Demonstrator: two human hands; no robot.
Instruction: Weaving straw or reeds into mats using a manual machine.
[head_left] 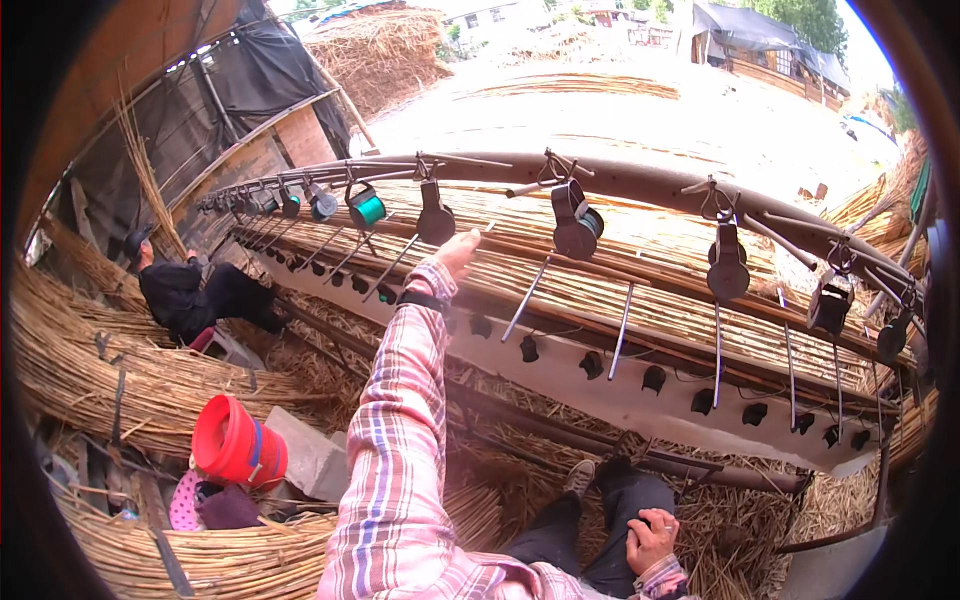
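Note:
My left hand (458, 254) is stretched forward over the long reed-weaving frame (630, 275), its fingers closed. The light end of a metal rod (488, 228) pokes out beyond them; the rest is hidden by my hand and arm. Just behind the hand hangs a black wire reel (435, 215) from the frame's dark top pipe (640, 178). My right hand (650, 540) lies on my knee in dark trousers, fingers loosely bent and apart, with nothing in it. Rows of pale reeds (680, 290) lie lengthwise along the frame, and similar metal rods (621, 330) slant down its front.
More reels hang along the pipe, some with green wire (366, 208). Small black weights (653, 379) line the lower pale sheet. At left, a person in dark clothes (180, 290) sits by reed bundles (130, 390). A red bucket (238, 440) stands beside a grey block (305, 455).

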